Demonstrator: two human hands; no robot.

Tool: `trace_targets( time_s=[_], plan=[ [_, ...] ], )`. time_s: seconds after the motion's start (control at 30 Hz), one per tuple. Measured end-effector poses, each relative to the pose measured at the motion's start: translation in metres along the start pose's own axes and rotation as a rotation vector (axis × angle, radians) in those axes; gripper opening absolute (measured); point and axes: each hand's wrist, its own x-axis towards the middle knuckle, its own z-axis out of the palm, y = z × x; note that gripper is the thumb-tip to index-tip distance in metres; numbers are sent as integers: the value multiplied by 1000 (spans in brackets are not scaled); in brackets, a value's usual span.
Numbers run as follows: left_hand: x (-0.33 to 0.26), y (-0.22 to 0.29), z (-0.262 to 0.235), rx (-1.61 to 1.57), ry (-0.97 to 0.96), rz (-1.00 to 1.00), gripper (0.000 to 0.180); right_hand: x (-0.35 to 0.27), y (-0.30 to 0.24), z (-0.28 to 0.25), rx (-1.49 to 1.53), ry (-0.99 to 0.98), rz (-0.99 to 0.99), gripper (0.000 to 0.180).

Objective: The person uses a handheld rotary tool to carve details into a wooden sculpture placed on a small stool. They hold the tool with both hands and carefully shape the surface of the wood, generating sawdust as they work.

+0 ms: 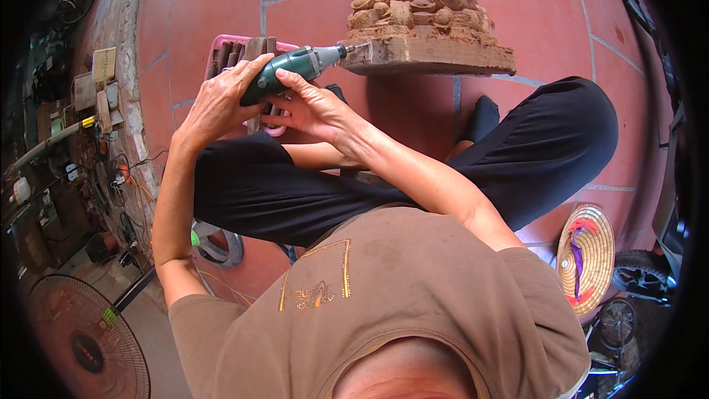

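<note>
A dark green and grey rotary tool [284, 74] is held between my two hands, its thin bit pointing right. My left hand [225, 96] wraps round its rear end. The right hand [317, 107] grips it from the near side, thumb on the body and fingers partly hidden underneath. The bit's tip lies at the left corner of the wooden base of a carved wood piece [425, 52]; whether it touches, I cannot tell. Raised, rounded shapes cover the carving above the base, and brown dust lies on the ledge.
Behind the tool sits a pink basket [214, 52] with several brown wooden pieces. A fan [88, 347] stands lower left, near cables and clutter along the left ledge. A woven hat [591, 258] rests on the red tiled floor at right, near wheels. My crossed legs lie below my hands.
</note>
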Motion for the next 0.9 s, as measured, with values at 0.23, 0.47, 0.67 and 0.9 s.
trace_targets(
  time_s=[0.23,0.47,0.67,0.9],
  plan=[
    [-7,8,-3,-45,-32,19,80,-15,14,3,36,-4,-12,51],
    [-7,10,-4,-58,-38,16,80,-15,14,5,39,8,-11,51],
    [1,1,-3,1,-10,18,85,-4,2,5,14,17,-13,49],
    [6,0,-3,-12,14,4,85,1,-9,7,3,5,-6,47]
  ],
)
